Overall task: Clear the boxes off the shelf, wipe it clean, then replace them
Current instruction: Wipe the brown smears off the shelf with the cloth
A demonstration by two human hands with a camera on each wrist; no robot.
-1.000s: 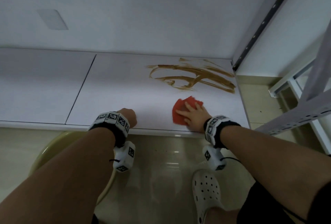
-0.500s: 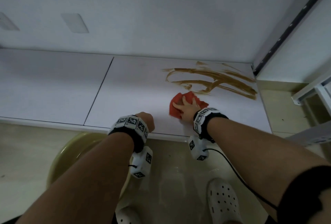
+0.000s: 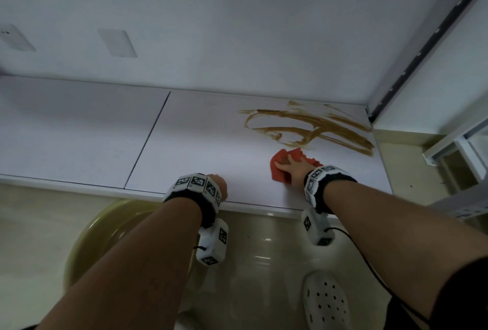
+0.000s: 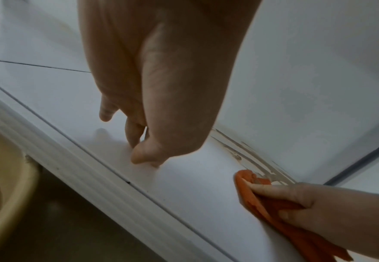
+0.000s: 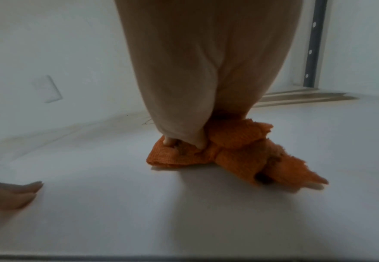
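A long white shelf (image 3: 198, 144) carries a streaky brown smear (image 3: 303, 116) near its right end. Just below the smear my right hand (image 3: 297, 171) lies on a bunched red cloth (image 3: 284, 154). In the right wrist view its fingertips (image 5: 184, 140) dig into the cloth (image 5: 235, 156), which shows brown stains. My left hand (image 3: 220, 184) holds nothing and rests by its fingertips (image 4: 143, 156) on the shelf close to the front edge, left of the cloth (image 4: 249, 195). No boxes are in view.
A yellow-green basin (image 3: 105, 229) stands on the floor under the shelf's front edge at the left. A white perforated shoe (image 3: 324, 300) is on the floor below my right arm. A perforated metal upright (image 3: 422, 47) bounds the shelf's right end, with a shelving frame (image 3: 462, 139) beyond.
My right hand has slid the cloth away from the front edge up to the lower edge of the smear. The left hand has stayed on the shelf's front.
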